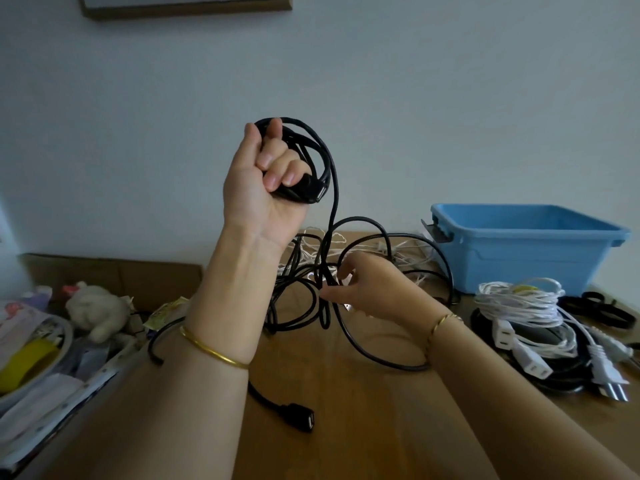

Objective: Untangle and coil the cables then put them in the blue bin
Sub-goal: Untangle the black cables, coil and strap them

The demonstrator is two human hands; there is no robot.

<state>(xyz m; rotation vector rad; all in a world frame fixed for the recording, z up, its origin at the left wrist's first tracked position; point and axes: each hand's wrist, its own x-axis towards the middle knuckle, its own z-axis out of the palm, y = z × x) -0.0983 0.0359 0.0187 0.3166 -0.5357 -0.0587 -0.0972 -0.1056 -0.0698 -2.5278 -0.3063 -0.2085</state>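
In the head view, the person's left hand [263,171] is being held raised above the wooden surface [349,393], palm toward the camera. Its fingers are clenching around a coiled bundle of the black cable [317,150], and a USB plug is sticking out just below the fingers. One strand of the same cable is hanging down from the bundle into a tangle of cables [304,282], black and thin white ones mixed, lying at the far middle of the surface. The right hand [370,289] is reaching low into that tangle, thumb and fingertips pinching the black strand. A black USB socket end [301,418] is lying loose on the surface near the left forearm. The blue bin [519,247] is standing at the far right against the wall; its inside cannot be seen. In front of it, a coiled white power cord [519,303] is resting on coiled black cables. A gold bangle [214,348] is sitting on the left forearm. A plush toy [97,310] is lying among clutter at the left.
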